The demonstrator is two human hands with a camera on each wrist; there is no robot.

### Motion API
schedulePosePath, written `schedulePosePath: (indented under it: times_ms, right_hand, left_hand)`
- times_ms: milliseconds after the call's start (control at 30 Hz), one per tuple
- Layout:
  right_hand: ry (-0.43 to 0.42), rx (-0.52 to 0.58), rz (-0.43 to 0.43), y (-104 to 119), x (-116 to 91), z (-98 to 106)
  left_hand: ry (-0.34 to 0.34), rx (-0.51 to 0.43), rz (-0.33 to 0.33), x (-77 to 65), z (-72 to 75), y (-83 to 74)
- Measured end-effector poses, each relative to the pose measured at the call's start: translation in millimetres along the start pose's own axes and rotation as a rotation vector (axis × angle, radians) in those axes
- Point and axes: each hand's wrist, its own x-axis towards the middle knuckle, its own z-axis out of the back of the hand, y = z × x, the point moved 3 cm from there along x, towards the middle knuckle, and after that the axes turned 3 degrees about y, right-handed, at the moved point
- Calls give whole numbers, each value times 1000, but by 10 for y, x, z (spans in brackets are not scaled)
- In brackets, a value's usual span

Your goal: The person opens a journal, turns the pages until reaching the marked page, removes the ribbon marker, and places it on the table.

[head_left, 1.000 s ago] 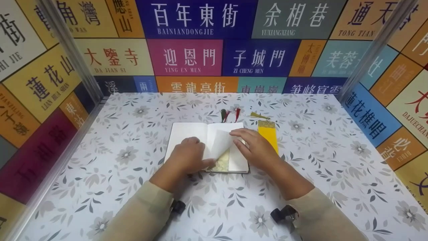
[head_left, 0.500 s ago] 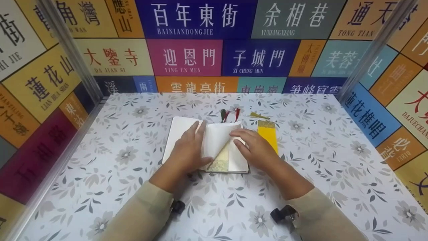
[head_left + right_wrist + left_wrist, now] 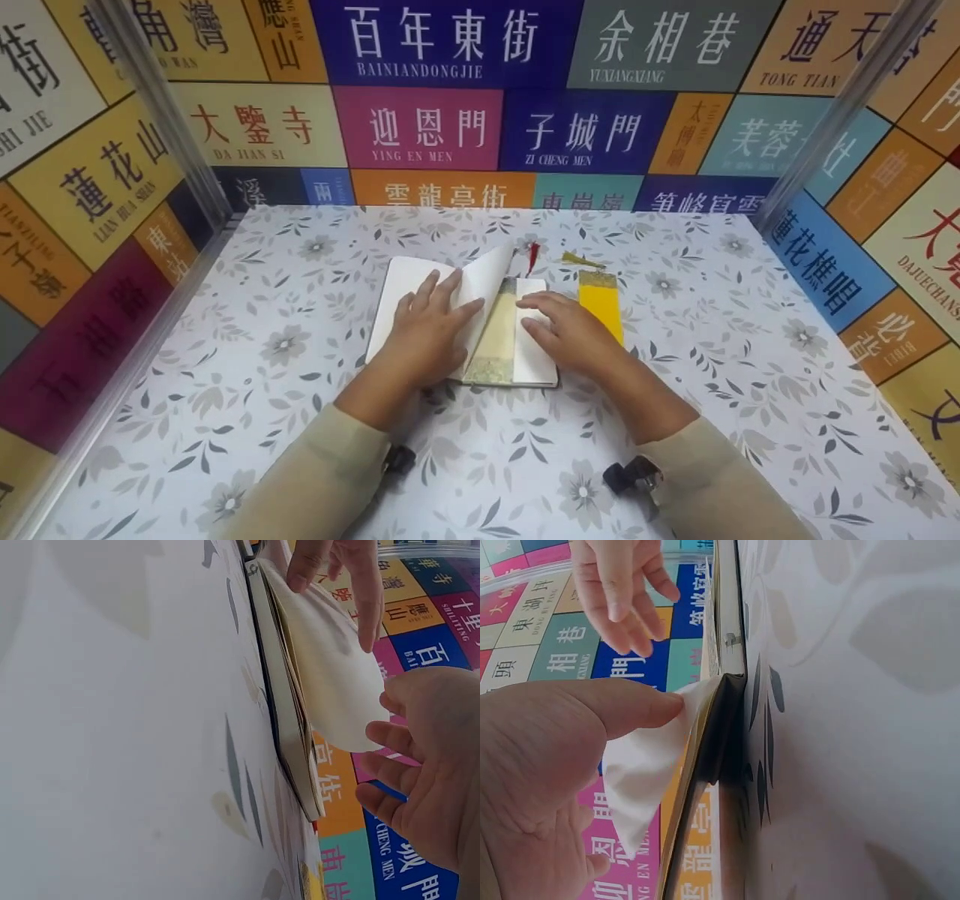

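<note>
An open notebook [image 3: 532, 360] lies on the table, one page [image 3: 484, 281] standing curled up from its right side. My left hand [image 3: 427, 322] is spread over the left side, its thumb against the lifted page. Under that page shows a pale bookmark [image 3: 499, 337] with patterned ends, flat on the right-hand page. At the right side hovers my right hand [image 3: 574, 330], fingers loosely bent and holding nothing. In the right wrist view the raised page [image 3: 337, 660] bows outward beside the fingers of my right hand [image 3: 427, 757], with a gap between them.
Right of the notebook lies a yellow bookmark [image 3: 600, 304] with an olive tassel [image 3: 583, 259], partly behind my right hand. A red tassel [image 3: 533, 257] sticks out past the notebook's top edge. Sign-printed panels [image 3: 420, 127] wall the flower-patterned table [image 3: 300, 450] at the back and sides.
The lifted page has swung left and up away from my right hand, uncovering more of the pale bookmark. My left hand has spread its fingers over the left side; the right hand has hardly moved.
</note>
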Motion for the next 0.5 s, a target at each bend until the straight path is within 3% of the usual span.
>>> schedulePosePath:
  times_ms: [500]
  right_hand:
    - [107,-3,-56,36,392,-85]
  left_hand:
    - [88,-35,4,10,-45,22]
